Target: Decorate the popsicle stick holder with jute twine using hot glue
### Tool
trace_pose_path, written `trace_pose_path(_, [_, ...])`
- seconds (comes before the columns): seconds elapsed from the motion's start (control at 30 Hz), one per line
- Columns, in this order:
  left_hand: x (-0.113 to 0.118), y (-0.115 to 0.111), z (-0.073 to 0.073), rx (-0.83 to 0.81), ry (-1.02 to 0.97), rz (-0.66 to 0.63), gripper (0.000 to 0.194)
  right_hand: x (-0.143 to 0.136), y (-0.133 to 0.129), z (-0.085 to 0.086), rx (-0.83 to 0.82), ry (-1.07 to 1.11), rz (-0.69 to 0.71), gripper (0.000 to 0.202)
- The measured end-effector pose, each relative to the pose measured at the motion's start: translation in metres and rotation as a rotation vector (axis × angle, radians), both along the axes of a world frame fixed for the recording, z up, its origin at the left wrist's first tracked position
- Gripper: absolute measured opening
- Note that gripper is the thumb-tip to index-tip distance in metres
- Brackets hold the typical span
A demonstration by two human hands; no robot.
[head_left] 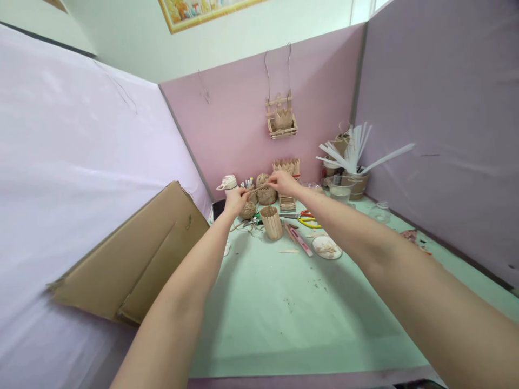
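Observation:
Both my arms reach out over the table. My left hand (235, 201) is closed with its fingertips pinched on one end of a short stretch of twine (258, 188). The other end of that stretch sits between the closed fingers of my right hand (284, 182), a little higher and to the right. Pulled nearly straight, the twine spans the gap between the hands. Just below them a round holder made of craft sticks (271, 224) stands on the table. A ball of twine (248, 210) lies beside my left hand, and a larger wrapped twine piece (266, 195) stands behind.
Right of the holder lie a pink utility knife (300, 241), yellow-handled scissors (308, 220) and a white dish (326, 247). Folded cardboard (133, 259) leans at the left. White strips (354, 151) stand in a pot at back right. A craft-stick hanger (283, 127) hangs behind.

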State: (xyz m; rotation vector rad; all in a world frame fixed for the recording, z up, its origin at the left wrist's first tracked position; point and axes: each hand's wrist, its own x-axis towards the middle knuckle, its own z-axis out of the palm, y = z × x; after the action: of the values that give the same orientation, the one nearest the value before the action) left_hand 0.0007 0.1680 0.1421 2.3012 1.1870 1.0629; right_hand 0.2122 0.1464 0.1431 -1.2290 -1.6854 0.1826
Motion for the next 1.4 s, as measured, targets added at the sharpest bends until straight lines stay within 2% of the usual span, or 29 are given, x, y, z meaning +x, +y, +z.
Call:
trace_pose_path(0.1, [0.001,0.008,-0.015,-0.031,-0.007,0.022,0.016,0.018,0.001,-0.023,-0.019,-0.143,-0.066,0.014])
trace_pose_path(0.23, [-0.006,0.014,-0.034,-0.026,0.109,0.065,0.018,0.035,-0.005,-0.048,-0.09,-0.205,-0.193,0.019])
trace_pose_path(0.37, [-0.016,0.015,-0.053,-0.018,0.16,0.106,0.019,0.041,-0.02,-0.062,-0.124,-0.249,-0.211,0.022])
trace_pose_path(0.53, [-0.025,0.008,-0.069,-0.069,0.197,0.226,0.021,0.043,-0.039,-0.072,-0.156,-0.237,-0.23,0.023])
trace_pose_path(0.73, [-0.03,-0.015,-0.081,-0.104,0.159,0.284,0.02,0.038,-0.062,-0.084,-0.176,-0.266,-0.255,0.022])
trace_pose_path(0.93, [-0.029,-0.048,-0.092,-0.107,0.011,0.292,0.022,0.02,-0.092,-0.093,-0.15,-0.253,-0.277,0.022])
trace_pose_path(1.17, [-0.001,-0.085,-0.104,-0.355,-0.235,0.194,0.016,-0.01,-0.115,-0.099,-0.21,-0.171,-0.264,0.016])
trace_pose_path(1.4, [0.022,-0.098,-0.113,-0.271,-0.162,0.205,0.01,-0.031,-0.122,-0.107,-0.183,-0.218,-0.207,0.016])
